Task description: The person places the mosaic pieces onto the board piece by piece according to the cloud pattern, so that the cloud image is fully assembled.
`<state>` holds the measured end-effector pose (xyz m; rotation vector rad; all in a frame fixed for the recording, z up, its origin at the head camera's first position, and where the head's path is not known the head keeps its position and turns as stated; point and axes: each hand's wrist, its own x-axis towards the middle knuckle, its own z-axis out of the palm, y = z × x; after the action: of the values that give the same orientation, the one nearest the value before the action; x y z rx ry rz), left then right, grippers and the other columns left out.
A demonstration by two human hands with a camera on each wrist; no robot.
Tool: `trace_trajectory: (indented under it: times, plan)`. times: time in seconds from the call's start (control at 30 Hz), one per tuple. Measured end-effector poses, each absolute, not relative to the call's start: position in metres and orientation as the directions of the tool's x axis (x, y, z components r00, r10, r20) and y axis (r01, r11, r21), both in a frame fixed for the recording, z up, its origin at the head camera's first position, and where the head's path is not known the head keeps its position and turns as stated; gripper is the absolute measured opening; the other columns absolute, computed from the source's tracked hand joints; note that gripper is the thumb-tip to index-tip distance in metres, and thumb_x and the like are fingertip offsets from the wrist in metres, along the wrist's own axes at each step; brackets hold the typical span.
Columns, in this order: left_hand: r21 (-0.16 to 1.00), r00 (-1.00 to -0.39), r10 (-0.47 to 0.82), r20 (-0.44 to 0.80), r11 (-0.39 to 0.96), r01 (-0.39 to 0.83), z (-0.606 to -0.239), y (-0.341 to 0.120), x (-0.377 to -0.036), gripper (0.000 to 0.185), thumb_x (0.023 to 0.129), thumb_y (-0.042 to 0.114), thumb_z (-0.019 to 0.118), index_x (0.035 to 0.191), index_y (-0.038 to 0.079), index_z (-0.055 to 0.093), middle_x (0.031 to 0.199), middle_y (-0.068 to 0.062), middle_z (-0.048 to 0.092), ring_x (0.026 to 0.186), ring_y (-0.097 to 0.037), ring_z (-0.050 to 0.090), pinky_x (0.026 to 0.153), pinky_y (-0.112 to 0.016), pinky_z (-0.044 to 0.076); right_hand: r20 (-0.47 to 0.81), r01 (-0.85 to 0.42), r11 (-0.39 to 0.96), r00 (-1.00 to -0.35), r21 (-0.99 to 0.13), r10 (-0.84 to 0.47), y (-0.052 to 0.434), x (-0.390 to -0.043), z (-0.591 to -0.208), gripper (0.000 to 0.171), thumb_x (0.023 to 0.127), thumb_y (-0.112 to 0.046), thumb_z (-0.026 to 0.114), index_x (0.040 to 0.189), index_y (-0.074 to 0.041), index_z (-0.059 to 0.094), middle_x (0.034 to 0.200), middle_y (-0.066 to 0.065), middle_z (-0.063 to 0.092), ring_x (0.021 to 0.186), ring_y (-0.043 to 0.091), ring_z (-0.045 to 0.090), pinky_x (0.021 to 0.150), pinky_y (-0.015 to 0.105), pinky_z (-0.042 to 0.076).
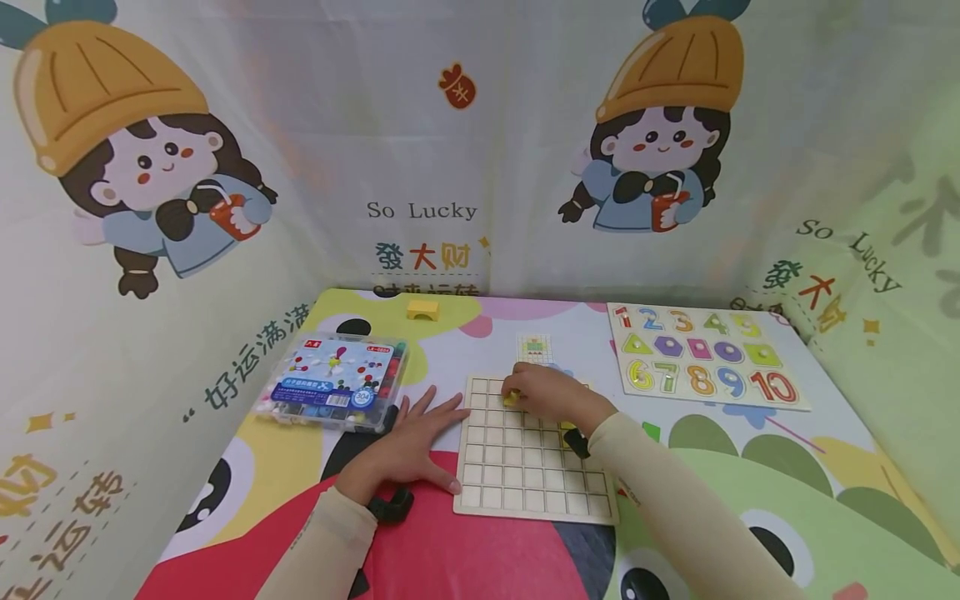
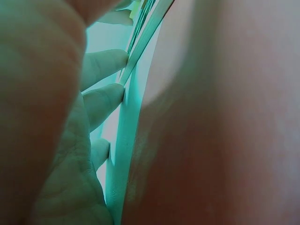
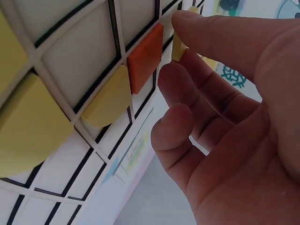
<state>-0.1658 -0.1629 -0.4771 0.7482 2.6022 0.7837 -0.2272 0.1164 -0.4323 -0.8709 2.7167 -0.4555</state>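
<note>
At mid-table (image 1: 450, 550), a pale grid board (image 1: 517, 475) lying flat, a small printed card (image 1: 535, 347) just off its far edge.

Right hand (image 1: 551, 390): thumb and fingers pinching a small yellow piece (image 3: 178, 47) above the board's far part, left of its middle. Whether the piece is seated I cannot tell. Nearby cells carry an orange piece (image 3: 146, 58) and a rounded yellow piece (image 3: 110, 98).

Left hand (image 1: 412, 437): fingers spread, tips and thumb at the board's left edge, gripping nothing.

Placing, I judge, wants the piece squared to its cell, lowered level, pressed once from above; fingertips kept high, lest they nudge the orange neighbour. Left hand best as a light stop, not a push.

Edges: thin raised dividers could catch a tilted corner. Clear plastic box (image 1: 337, 379) sits far left, near the left fingertips, limiting that side. Number board (image 1: 705, 354) is well apart at far right. Right forearm crosses the board's right side; a lift seems safer than a sideways drag. Roomiest ground: the near side, between the forearms.
</note>
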Motion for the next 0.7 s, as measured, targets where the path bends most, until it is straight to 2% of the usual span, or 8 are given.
trace_trajectory:
  times: [0.27, 0.7]
  plan:
    - [0.581, -0.815, 0.559, -0.155, 0.718, 0.382, -0.478, -0.1625, -0.1662, 0.108, 0.071, 0.055, 0.094, 0.163, 0.029, 0.043, 0.178, 0.003, 0.024, 0.167, -0.038, -0.002, 0.127, -0.074, -0.009, -0.145, -0.519, 0.776, -0.79, -0.359, -0.596, 0.1168, -0.2259, -0.4346, 0.013, 0.102, -0.016, 0.072, 0.112, -0.019, 0.079, 0.108, -0.002, 0.068, 0.094, 0.013, 0.062, 0.099, 0.037, 0.058]
    - [0.581, -0.816, 0.555, -0.16, 0.722, 0.377, -0.4771, -0.1626, -0.1664, 0.108, 0.071, 0.056, 0.093, 0.163, 0.031, 0.043, 0.178, 0.005, 0.023, 0.167, -0.037, -0.002, 0.127, -0.072, -0.009, -0.136, -0.531, 0.766, -0.783, -0.364, -0.607, 0.1172, -0.2264, -0.4364, 0.018, 0.1, -0.012, 0.073, 0.116, -0.017, 0.079, 0.108, 0.0, 0.067, 0.094, 0.014, 0.062, 0.099, 0.037, 0.058]
